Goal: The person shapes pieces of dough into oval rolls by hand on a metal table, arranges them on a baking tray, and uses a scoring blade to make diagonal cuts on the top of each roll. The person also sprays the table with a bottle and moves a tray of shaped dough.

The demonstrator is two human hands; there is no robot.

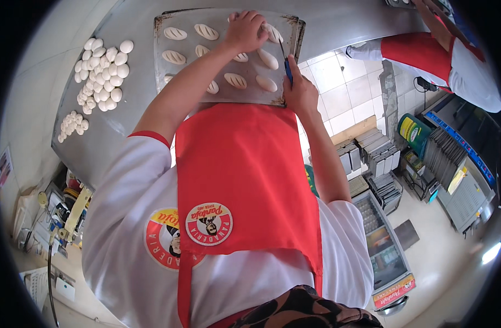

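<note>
Right grip (pixel 302 92) is wrapped around a knife (pixel 288 70) held at a dough loaf (pixel 273 34) ahead, beside the left grip (pixel 245 33), its hold unclear; farther left, slashed loaves (pixel 206 31) are seen on the tray (pixel 220 63), nearer, two smooth loaves (pixel 267 59) uncut.

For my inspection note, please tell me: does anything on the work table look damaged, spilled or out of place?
Only the tray looks worn: its rim is stained dark brown, most clearly at the far corners. I see no spill.

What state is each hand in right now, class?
Left hand: curled, close to a dough piece; whether it grips cannot be told.
Right hand: closed, holding a knife.
</note>
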